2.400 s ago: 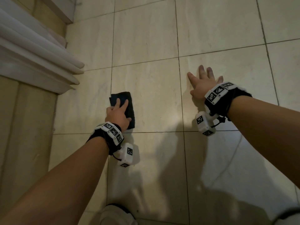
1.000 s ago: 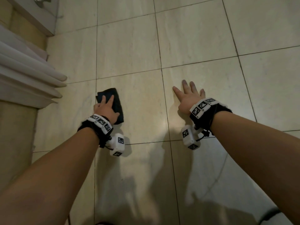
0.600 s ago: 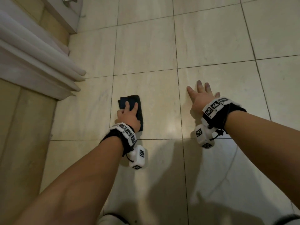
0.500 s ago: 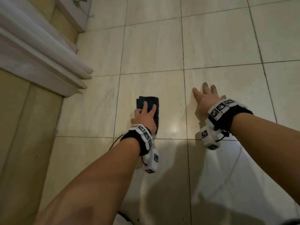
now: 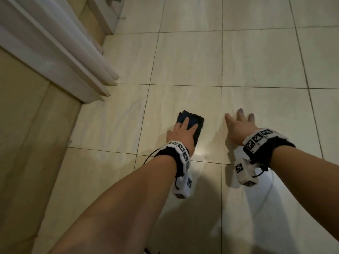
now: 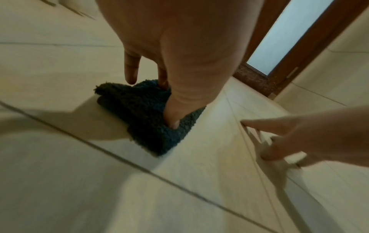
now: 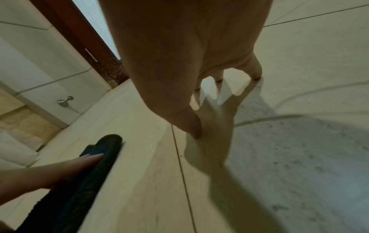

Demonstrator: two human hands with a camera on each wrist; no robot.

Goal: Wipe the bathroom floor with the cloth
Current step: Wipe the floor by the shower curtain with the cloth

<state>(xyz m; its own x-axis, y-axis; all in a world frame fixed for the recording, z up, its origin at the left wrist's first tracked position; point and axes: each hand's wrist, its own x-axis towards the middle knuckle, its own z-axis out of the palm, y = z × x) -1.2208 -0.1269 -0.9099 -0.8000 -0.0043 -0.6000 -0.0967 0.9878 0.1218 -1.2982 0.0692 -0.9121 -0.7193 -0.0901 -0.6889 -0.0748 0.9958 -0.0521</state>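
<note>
Head view, from the left edge: pale curtain folds [image 5: 60,52] hang down to a tan raised step [image 5: 27,143], well left of the left hand [image 5: 180,133]. That hand lies flat on a dark folded cloth [image 5: 190,119], fingers straight and pressing down, not curled round it; its grip is slack and spread. The palm covers the near half of the cloth, so only the far end and right edge show. The left wrist view shows the thumb [image 6: 175,113] pushed into the fuzzy pile and one finger lifted clear, the picture a little blurred. The cloth sits on the cream tiled floor [image 5: 183,61], just left of a dark grout line. Right of that line, close beside the cloth but not touching it, the right hand [image 5: 236,127] rests with fingers splayed on bare tile, holding nothing. Behind both hands, the right wrist view shows a brown door frame [image 7: 79,39] and a metal doorstop [image 7: 64,100] on the wall.
</note>
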